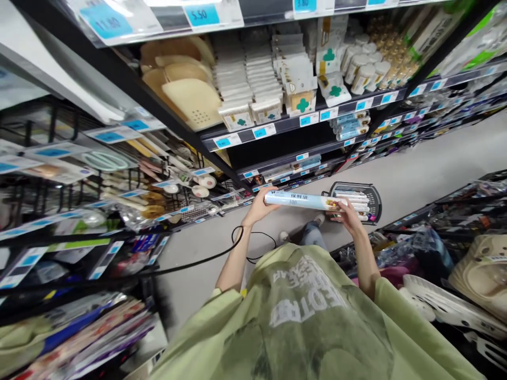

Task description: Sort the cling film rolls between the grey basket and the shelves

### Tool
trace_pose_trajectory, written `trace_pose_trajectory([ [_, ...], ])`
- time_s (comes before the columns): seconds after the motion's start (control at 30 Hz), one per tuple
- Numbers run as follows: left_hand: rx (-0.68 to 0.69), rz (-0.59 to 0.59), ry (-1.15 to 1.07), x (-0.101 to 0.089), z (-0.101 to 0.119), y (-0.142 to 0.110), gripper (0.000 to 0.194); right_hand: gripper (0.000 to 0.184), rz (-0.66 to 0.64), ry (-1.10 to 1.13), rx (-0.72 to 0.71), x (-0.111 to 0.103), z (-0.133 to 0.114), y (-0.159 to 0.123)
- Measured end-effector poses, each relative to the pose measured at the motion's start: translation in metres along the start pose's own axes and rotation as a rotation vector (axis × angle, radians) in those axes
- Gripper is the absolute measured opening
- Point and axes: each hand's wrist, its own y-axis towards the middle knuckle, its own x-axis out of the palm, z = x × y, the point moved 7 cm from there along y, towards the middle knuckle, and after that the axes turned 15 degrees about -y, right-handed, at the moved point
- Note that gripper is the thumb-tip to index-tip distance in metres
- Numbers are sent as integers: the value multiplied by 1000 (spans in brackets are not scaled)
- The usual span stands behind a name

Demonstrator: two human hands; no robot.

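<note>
Between my two hands lies a long, slim light-blue packaged roll (pixel 297 200) with dark lettering and a food picture near one end. My left hand (pixel 261 207) is closed around its left end. The right end is gripped by my right hand (pixel 347 216), thumb and fingers closed on it. Just beyond my right hand, a dark basket (pixel 379 203) stands on the floor with several similar pale rolls (pixel 358 198) in it; part of the basket is hidden behind that hand and the roll.
Ahead rises a shelf unit with wooden cutting boards (pixel 194 103), packets (pixel 269 108) and white tubs (pixel 362 76). Blue rolls (pixel 350 126) sit on a lower shelf. Kitchen tools hang at left; a black cable (pixel 194 261) crosses there. Goods-filled racks stand right, beside the grey floor (pixel 428 158).
</note>
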Motion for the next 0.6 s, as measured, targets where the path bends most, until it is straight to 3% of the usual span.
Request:
trace_pose_trajectory([
  [0.13,6,-15,210,0,-22,3,57,59,127,18,-110,8,12,24],
  [0.27,-31,21,411,-1,-38,21,56,67,189,28,-200,15,20,50],
  [0.37,-57,-65,651,8,-43,39,53,67,185,36,-238,16,21,64],
  [0.47,-65,-225,868,39,-45,53,55,65,175,5,-243,17,20,77],
  [0.6,-81,-435,951,98,-57,66,62,68,117,-107,-281,32,13,104],
])
